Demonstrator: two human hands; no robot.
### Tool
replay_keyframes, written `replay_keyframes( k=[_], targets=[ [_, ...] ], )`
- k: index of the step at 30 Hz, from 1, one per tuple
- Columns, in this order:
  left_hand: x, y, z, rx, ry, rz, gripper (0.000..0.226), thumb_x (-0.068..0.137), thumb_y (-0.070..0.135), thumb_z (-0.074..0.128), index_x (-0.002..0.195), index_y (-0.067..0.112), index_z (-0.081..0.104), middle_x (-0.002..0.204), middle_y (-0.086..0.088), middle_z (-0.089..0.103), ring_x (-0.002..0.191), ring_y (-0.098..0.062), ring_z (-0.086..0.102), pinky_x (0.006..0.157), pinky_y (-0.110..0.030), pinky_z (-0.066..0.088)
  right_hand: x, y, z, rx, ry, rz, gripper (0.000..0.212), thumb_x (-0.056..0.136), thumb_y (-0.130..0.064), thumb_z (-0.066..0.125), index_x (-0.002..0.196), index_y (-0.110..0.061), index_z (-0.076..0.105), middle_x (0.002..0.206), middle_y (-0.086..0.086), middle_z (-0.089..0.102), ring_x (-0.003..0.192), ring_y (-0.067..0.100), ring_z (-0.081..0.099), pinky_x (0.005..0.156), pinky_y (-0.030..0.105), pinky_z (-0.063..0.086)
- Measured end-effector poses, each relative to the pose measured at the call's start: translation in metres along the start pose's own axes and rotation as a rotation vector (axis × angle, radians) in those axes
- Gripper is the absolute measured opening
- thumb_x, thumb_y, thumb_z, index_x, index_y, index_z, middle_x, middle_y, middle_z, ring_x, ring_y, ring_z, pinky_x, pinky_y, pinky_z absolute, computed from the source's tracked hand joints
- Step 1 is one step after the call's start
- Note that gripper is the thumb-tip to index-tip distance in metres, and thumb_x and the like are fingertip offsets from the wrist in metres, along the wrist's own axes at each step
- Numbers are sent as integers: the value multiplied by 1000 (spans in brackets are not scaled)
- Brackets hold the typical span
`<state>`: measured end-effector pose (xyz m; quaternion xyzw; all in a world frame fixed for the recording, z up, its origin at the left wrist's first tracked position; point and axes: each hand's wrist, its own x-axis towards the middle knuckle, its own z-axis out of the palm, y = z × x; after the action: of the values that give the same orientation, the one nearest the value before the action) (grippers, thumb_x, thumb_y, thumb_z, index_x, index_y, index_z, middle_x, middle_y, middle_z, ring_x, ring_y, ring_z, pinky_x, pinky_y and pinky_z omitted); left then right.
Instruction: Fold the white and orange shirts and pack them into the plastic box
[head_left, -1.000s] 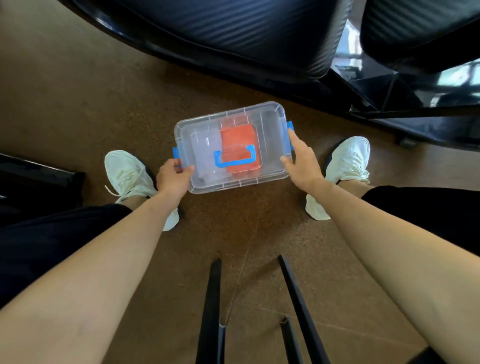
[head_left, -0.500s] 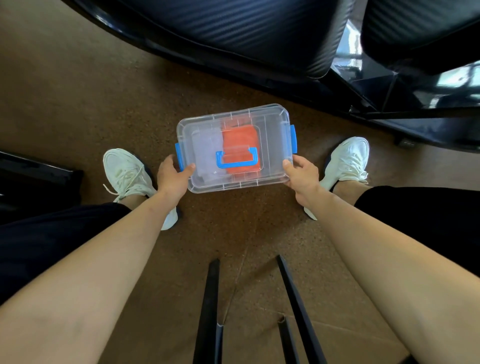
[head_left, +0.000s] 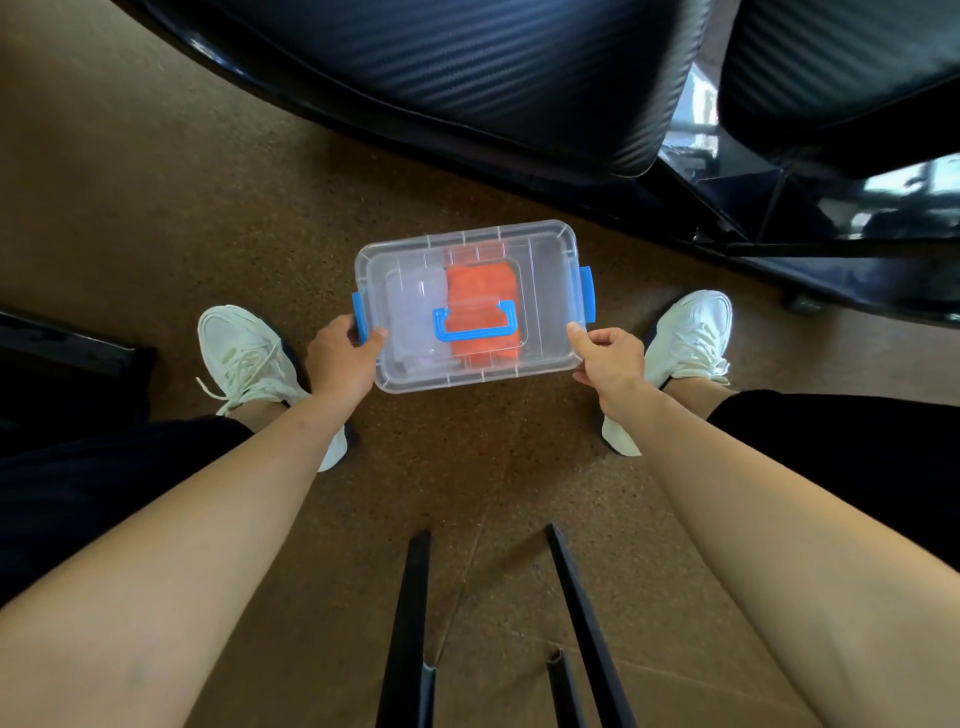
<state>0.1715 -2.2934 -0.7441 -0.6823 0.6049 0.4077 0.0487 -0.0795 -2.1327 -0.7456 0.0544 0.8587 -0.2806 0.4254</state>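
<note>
1. The clear rectangular plastic box (head_left: 545, 291) is down over the brown speckled floor (head_left: 156, 208), right between the person's two white lace-up sneakers (head_left: 244, 353). Can't tell if it's actually resting on the floor or lifted a bit.
2. The lid's on. A blue carry handle (head_left: 478, 333) lies flat on top in the middle, and there's a blue latch (head_left: 587, 293) at each short end.
3. Through the lid you can see the folded orange shirt (head_left: 480, 291) roughly mid-box. The folded white shirt (head_left: 415, 312) sits right up against it on the left.
4. The left hand (head_left: 340, 358) is gripping the box's left end, fingers wrapped round by the latch there and thumb up on the lid's edge.
5. The right hand (head_left: 613, 358) has its fingers curled and is pinching the near right corner of the box, below that side's latch and not on it.
6. Black ribbed furniture (head_left: 467, 78) runs along the floor's far edge, and two thin black bars (head_left: 410, 623) poke in at the near edge.
</note>
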Motion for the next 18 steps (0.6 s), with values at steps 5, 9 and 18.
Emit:
replay_keyframes(
  k=[5, 9, 18],
  targets=[
    [-18, -8, 11, 94, 114, 209, 28, 99, 32, 58, 121, 16, 64, 102, -3, 65, 96, -19, 65, 80, -29, 48, 4, -9, -6, 77, -75, -5, 71, 92, -22, 71, 152, -25, 33, 142, 3, 53, 127, 24, 56, 108, 49, 49],
    [-15, -18, 10, 68, -28, 132, 50, 100, 34, 57, 147, 21, 48, 130, -4, 66, 120, -22, 63, 100, -42, 53, 9, -22, -12, 81, -177, -25, 71, 90, -12, 72, 151, -25, 38, 143, -2, 52, 128, 20, 55, 110, 48, 46],
    [-16, -13, 4, 59, -95, 40, 58, 101, 33, 56, 155, 24, 37, 143, -3, 59, 130, -23, 58, 104, -42, 49, -2, -23, -1, -326, 31, -406, 47, 92, -15, 70, 137, -17, 58, 118, -4, 55, 109, 13, 60, 99, 30, 54]
  ],
)
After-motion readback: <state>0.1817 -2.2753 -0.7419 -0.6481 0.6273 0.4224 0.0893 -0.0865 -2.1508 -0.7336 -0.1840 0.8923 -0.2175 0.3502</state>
